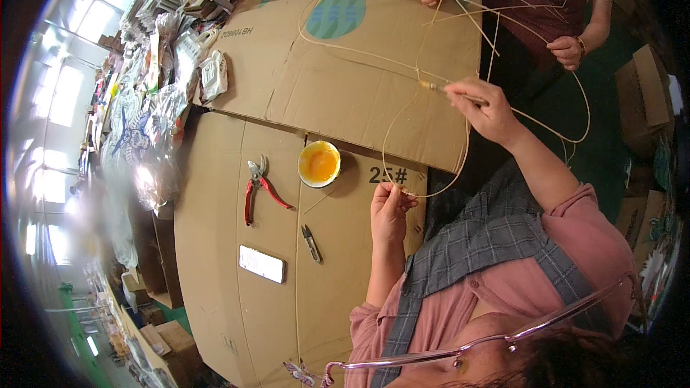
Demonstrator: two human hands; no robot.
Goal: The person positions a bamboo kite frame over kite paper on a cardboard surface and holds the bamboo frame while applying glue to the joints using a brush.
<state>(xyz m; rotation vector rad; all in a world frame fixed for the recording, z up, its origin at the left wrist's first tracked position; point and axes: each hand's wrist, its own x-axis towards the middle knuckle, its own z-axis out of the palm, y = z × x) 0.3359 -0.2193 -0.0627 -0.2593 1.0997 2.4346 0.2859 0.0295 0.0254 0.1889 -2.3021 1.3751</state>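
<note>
While both hands (pixel 392 208) (pixel 483 104) pinch one cane hoop (pixel 431 192) | one bowl (pixel 319 164) | two cutters (pixel 257 187)

Wearer: dusty-pink long-sleeve shirt w/ collar, sleeves pushed up above the elbows, cuffs bunched at upper arms. Over it a grey-blue plaid apron or pinafore, checked fabric w/ straps running up over both shoulders, bib covering chest. Thin metal-framed glasses w/ pinkish temple arms show at bottom edge, close to camera & blurred; dark hair beside them. Left hand (pixel 390 210) & right hand (pixel 483 106) both bare: no gloves, rings or watch visible. Forearms bare too.
</note>
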